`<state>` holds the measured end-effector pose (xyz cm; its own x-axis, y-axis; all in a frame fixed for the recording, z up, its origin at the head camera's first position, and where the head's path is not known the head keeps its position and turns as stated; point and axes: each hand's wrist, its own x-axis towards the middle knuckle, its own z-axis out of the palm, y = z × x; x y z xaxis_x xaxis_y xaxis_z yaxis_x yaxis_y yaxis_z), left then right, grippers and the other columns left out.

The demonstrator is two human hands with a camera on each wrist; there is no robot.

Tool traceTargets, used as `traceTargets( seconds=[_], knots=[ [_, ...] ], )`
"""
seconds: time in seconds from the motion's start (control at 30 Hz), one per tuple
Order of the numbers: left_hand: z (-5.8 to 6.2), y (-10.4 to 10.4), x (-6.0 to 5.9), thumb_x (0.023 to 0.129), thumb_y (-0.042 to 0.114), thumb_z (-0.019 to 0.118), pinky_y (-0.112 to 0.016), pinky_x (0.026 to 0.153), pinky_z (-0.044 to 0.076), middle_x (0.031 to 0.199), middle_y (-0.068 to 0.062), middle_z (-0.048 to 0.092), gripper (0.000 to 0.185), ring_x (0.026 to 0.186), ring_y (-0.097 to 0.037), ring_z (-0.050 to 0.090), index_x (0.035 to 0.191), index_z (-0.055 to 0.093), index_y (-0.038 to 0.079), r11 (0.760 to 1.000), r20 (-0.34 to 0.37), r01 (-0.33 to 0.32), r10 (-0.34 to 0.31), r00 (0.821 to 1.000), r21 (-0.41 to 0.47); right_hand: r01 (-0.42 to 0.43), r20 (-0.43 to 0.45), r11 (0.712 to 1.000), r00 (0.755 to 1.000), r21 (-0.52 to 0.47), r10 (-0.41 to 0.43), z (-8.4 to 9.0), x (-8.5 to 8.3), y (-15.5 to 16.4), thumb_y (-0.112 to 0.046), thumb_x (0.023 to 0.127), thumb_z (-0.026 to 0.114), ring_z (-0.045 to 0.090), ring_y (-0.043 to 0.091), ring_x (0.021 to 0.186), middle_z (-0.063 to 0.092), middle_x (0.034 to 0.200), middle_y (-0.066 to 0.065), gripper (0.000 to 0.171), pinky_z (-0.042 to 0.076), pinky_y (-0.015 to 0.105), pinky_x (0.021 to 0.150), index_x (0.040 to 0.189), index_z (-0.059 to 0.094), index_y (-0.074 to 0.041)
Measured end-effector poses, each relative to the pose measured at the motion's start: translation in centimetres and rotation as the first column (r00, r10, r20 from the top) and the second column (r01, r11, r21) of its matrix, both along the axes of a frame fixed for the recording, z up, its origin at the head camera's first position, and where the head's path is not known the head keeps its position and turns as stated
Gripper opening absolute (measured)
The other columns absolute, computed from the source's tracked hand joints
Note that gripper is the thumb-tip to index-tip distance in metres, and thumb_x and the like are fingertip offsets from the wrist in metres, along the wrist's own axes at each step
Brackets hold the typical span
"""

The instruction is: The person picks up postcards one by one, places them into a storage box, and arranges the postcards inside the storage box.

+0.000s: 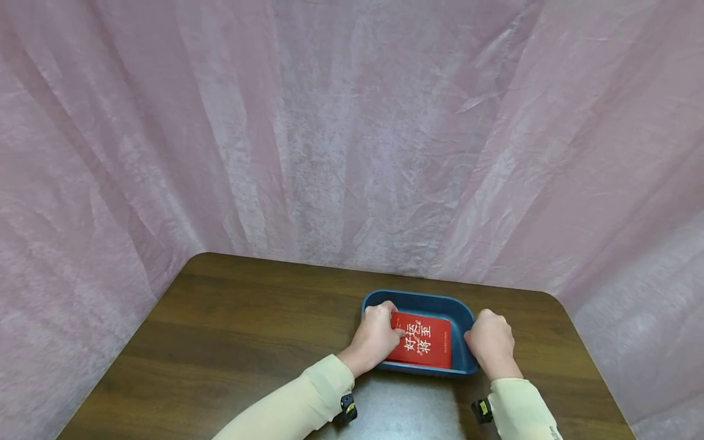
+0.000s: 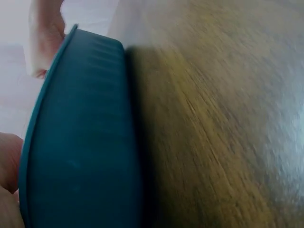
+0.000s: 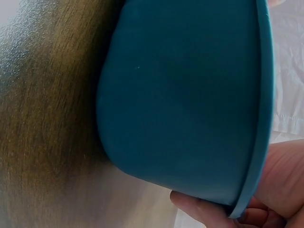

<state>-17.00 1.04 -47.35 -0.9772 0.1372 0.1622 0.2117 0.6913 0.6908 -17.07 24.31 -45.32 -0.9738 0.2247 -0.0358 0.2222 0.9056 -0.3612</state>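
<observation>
**Desk:** Head view first. What sits at the centre?

**Photographer:** Lower centre of the frame: a dark blue oblong plastic tray point(image 1: 418, 301) rests on a dark brown wood-grain tabletop point(image 1: 247, 330). A red rectangular booklet with white characters point(image 1: 423, 340) lies flat inside it, filling most of the floor.

**Desk:** And the hands?

**Photographer:** The left hand point(image 1: 376, 335) is on the tray's left end, fingers curled over the rim, with the thumb lying on the booklet's left edge. The right hand point(image 1: 491, 344) is on the tray's right end, fingers curled around that rim. Both arms wear cream long sleeves point(image 1: 291, 403), each with a small black device at the wrist.

**Desk:** Do the wrist views add anything?

**Photographer:** Left wrist view, left half of the frame: the tray's outer wall point(image 2: 80, 142) fills the space, blurred, with the tabletop point(image 2: 213, 133) to the right. A fingertip shows over the rim at upper left, and part of the hand at lower left. Right wrist view: the tray's rounded wall point(image 3: 185, 95) runs from top to bottom right, and the right hand's fingers point(image 3: 204, 209) are pressed beneath the rim at the lower right.

**Desk:** Background?

**Photographer:** A crumpled pale pink fabric backdrop point(image 1: 352, 122) covers the whole upper part of the head view, wrapping around the tabletop's far edge.
</observation>
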Motion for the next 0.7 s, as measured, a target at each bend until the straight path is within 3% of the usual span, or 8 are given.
traceTargets(
  seconds=[0.1,0.37,0.7],
  knots=[
    [-0.12,0.07,0.16,0.073,0.018,0.08,-0.023,0.063,0.052,0.091,-0.006,0.069,0.038,0.074,-0.007,0.061,0.104,0.063,0.007,0.999,-0.016,-0.014,0.014,1.0,-0.048,0.005,0.012,1.0,1.0,-0.005,-0.005,-0.11,0.12,-0.1,-0.01,0.078,0.06,0.055,0.027,0.054,0.058,0.062,0.015,0.015,0.044,0.036,0.042,0.068,0.06,0.001],
    [-0.38,0.26,0.23,0.071,0.012,0.075,-0.024,0.049,0.046,0.075,-0.006,0.066,0.019,0.059,-0.01,0.058,0.081,0.06,0.007,0.977,-0.068,-0.03,0.016,0.998,-0.21,0.005,0.016,1.0,1.0,-0.005,-0.004,-0.08,0.02,-0.22,-0.01,0.079,0.06,0.054,0.025,0.053,0.058,0.062,0.015,0.015,0.044,0.035,0.042,0.073,0.061,0.004],
    [-0.88,0.73,-0.06,0.07,0.016,0.075,-0.029,0.055,0.05,0.071,-0.003,0.062,0.015,0.064,-0.012,0.058,0.08,0.068,0.009,0.918,-0.106,-0.028,-0.016,0.994,-0.396,0.008,0.018,1.0,1.0,0.0,-0.008,-0.19,-0.16,-0.22,-0.011,0.079,0.06,0.054,0.026,0.054,0.057,0.061,0.014,0.015,0.042,0.034,0.042,0.071,0.059,0.002]
  ],
)
